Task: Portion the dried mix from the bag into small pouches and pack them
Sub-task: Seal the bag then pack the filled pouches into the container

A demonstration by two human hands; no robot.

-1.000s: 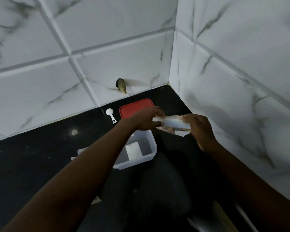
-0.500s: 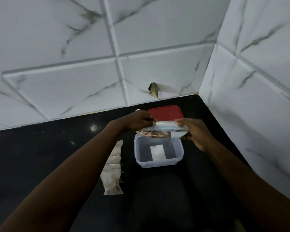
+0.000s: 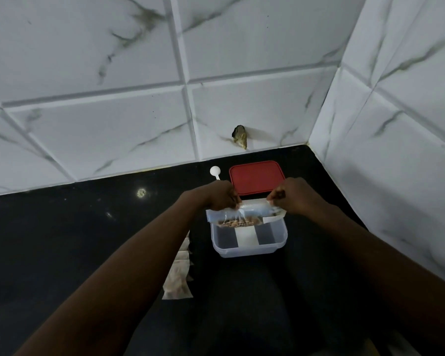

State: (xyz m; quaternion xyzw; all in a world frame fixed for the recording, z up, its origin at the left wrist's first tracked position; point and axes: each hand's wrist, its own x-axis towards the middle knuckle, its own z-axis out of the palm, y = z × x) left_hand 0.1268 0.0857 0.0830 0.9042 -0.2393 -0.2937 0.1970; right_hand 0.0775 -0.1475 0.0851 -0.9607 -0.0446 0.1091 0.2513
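Black counter (image 3: 62, 240), marbled wall tiles (image 3: 88, 60)

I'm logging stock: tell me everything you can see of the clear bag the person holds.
The bag is clear, crinkled plastic film with a pale strip along its top. A band of brown dried mix lies low inside it. It hangs stretched sideways over the far rim of the open clear container; contact cannot be told. The left hand pinches its top left end, the right hand its top right end.
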